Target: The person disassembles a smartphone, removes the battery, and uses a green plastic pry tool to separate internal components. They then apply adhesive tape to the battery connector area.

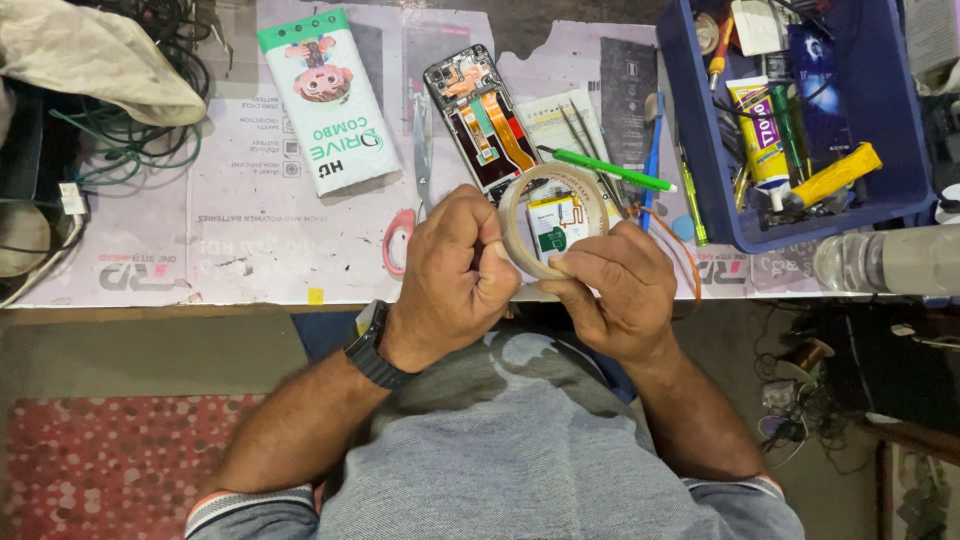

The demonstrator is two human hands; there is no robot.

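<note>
- We saw the table's (250,250) near edge running straight across the view, just behind both hands, with a strip of bare wood under the paper sheets that covered the top.
- The open stretch of paper lay to the left of our hands; the right side was crowded by a blue tray (700,190) full of tubes and tools, and a clear bottle (880,258) lay on its side past the tray's near corner.
- Behind the hands sat an opened phone (480,118) with its insides showing, scissors (418,170) beside it on the left, and a green pen (605,170) lying slantwise on the right.
- We held a roll of tape (530,215) upright over the table edge, between the two hands and touching both.
- Our right hand (615,290) gripped the roll from below and the right, fingers curled round its rim.
- Our left hand (455,275) was clenched against the roll's left side, thumb and fingertips pinched at the rim; we could not tell whether a loose end of tape was caught there.
</note>
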